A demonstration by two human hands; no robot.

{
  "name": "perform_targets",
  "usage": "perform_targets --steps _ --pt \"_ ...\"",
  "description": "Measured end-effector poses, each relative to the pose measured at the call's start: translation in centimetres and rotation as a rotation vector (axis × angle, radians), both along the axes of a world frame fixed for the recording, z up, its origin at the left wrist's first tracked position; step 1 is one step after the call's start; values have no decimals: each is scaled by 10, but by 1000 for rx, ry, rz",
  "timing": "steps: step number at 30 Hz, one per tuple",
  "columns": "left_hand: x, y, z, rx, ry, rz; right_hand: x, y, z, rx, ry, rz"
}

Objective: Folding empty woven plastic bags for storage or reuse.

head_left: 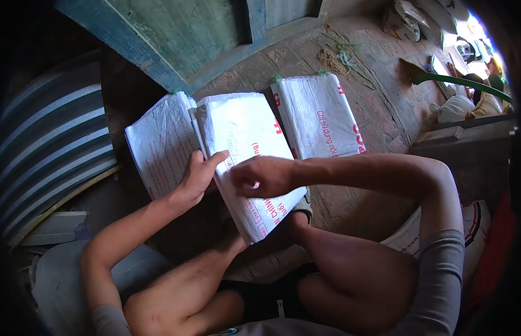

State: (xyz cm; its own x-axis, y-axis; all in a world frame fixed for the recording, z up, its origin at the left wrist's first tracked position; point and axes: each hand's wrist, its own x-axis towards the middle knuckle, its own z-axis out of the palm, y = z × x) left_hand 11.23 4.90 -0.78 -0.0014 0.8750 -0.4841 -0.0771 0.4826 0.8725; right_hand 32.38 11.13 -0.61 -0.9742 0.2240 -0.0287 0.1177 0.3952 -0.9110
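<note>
A folded white plastic sack with red print slants over my shins, its lower corner between my knees. My left hand grips its left edge, the thumb lying on top. Over the middle of the sack, my right hand is curled into a fist, slightly blurred; whether its fingers hold anything is hidden. Further left, partly under that sack, lies a stack of folded white sacks. Another folded sack stack rests on the floor to the right, with green ties at its far corners.
A blue-green wooden door stands ahead. Corrugated grey sheeting and a thin pole are at left. A green-handled tool and stuffed bags lie at right on the brick floor. Another printed sack lies beside my right knee.
</note>
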Motion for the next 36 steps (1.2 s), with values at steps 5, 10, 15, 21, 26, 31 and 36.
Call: perform_targets --steps 5,10,15,21,26,31,36 --pt "-14 -2 -5 -32 -62 -3 48 57 -52 13 -352 -390" --pt "-20 -6 4 -44 -276 -20 112 75 -93 -437 -690 -636" --pt "-34 -1 -2 -139 -312 -68 145 42 -94 -1021 -551 -522" --pt "-39 -16 -53 -288 -34 -95 163 19 -93 -1071 -443 -446" --pt "-11 -48 -68 -370 -3 -155 183 14 -98 -938 -539 -473" --pt "10 -9 -64 -193 172 -154 203 30 -98 -869 -488 -626" --pt "51 78 -47 203 213 -120 241 72 -66 -862 -362 -800"
